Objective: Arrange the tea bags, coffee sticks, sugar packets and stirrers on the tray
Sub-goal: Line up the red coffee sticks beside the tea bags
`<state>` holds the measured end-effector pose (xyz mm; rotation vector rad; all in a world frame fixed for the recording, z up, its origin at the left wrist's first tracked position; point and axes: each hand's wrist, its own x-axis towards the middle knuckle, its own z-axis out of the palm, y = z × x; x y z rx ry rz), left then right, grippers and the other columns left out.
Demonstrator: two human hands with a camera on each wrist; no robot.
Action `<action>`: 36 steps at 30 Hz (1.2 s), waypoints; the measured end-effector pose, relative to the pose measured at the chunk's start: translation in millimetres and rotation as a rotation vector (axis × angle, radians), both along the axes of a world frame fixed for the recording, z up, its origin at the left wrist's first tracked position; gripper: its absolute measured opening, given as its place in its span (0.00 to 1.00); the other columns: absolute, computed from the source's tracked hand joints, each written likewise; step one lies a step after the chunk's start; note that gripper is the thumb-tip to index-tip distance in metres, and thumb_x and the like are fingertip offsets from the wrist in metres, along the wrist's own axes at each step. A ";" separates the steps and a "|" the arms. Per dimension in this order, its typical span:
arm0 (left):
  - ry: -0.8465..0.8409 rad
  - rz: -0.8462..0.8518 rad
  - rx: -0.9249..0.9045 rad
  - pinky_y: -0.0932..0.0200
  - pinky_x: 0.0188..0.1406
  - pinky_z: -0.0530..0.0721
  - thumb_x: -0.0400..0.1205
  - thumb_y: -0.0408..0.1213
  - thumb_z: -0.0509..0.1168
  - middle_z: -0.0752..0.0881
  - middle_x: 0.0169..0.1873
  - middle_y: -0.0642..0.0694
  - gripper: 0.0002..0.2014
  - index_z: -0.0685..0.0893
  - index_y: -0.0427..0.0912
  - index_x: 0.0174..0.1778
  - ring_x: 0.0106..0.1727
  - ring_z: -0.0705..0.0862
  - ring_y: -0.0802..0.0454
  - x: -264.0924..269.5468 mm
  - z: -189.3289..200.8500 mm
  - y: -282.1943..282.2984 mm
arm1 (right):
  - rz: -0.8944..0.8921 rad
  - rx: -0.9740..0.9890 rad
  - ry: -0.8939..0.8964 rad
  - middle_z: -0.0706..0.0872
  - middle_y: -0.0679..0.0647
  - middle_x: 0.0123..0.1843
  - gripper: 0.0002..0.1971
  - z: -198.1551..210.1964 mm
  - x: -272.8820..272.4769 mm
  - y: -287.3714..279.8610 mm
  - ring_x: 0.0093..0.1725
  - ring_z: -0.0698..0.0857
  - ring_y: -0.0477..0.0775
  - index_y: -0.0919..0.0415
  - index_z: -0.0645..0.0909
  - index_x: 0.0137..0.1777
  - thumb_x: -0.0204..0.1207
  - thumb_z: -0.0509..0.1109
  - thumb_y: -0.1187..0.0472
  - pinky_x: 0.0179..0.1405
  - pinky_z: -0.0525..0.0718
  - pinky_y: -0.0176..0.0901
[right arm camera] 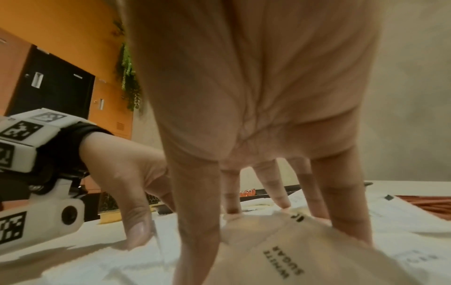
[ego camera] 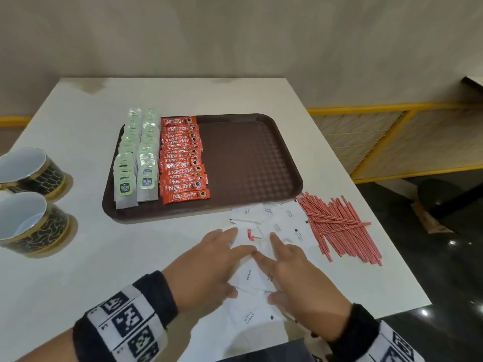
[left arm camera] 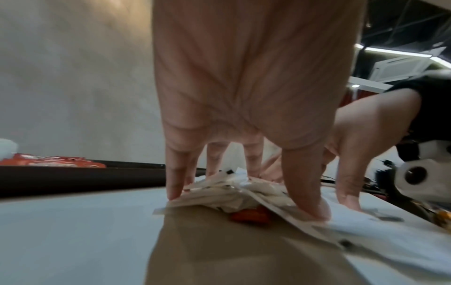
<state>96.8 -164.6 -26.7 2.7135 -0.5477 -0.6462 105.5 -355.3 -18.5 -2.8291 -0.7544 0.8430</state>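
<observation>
A brown tray (ego camera: 248, 158) holds two rows of green tea bags (ego camera: 137, 158) at its left and a row of red coffee sticks (ego camera: 183, 163) beside them; its right half is bare. White sugar packets (ego camera: 248, 276) lie scattered on the table in front of the tray. My left hand (ego camera: 219, 259) and right hand (ego camera: 290, 270) both press spread fingers onto the packets. In the left wrist view my left hand (left arm camera: 252, 160) touches the packet pile (left arm camera: 219, 194) with its fingertips. My right hand (right arm camera: 270, 183) rests on a packet (right arm camera: 280, 256). Red stirrers (ego camera: 337, 226) lie heaped to the right.
Two black-and-gold cups (ego camera: 28, 168) (ego camera: 26, 220) stand at the table's left edge. A small red scrap (ego camera: 250, 235) lies among the packets. The table's right edge runs just past the stirrers, with a yellow railing (ego camera: 392, 108) beyond.
</observation>
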 end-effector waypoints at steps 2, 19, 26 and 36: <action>0.013 0.021 -0.005 0.54 0.79 0.61 0.74 0.56 0.72 0.52 0.83 0.52 0.42 0.56 0.67 0.80 0.82 0.51 0.50 0.1 6.5 6.7 | -0.005 0.067 0.031 0.38 0.52 0.88 0.43 3.7 2.0 -4.9 0.85 0.48 0.59 0.41 0.46 0.86 0.79 0.71 0.55 0.75 0.71 0.50; -0.304 0.460 0.112 0.43 0.60 0.81 0.82 0.33 0.64 0.77 0.57 0.39 0.12 0.80 0.44 0.61 0.59 0.77 0.38 56.2 -24.8 81.0 | 0.161 0.069 -0.110 0.73 0.55 0.57 0.13 13.7 28.3 29.6 0.58 0.72 0.58 0.60 0.71 0.56 0.80 0.67 0.52 0.45 0.67 0.45; -0.407 0.338 -0.064 0.48 0.58 0.80 0.79 0.42 0.70 0.77 0.59 0.45 0.22 0.76 0.47 0.68 0.61 0.76 0.43 25.0 -0.5 63.0 | 0.174 0.255 0.013 0.73 0.49 0.56 0.16 8.0 23.7 36.6 0.58 0.69 0.52 0.57 0.72 0.65 0.79 0.67 0.61 0.54 0.72 0.49; 0.005 0.069 0.153 0.47 0.55 0.82 0.75 0.53 0.71 0.69 0.64 0.50 0.27 0.70 0.56 0.68 0.60 0.71 0.46 4.3 5.1 30.0 | 0.339 0.042 -0.041 0.72 0.48 0.64 0.39 6.6 37.7 20.5 0.62 0.70 0.51 0.53 0.70 0.72 0.64 0.81 0.42 0.61 0.75 0.51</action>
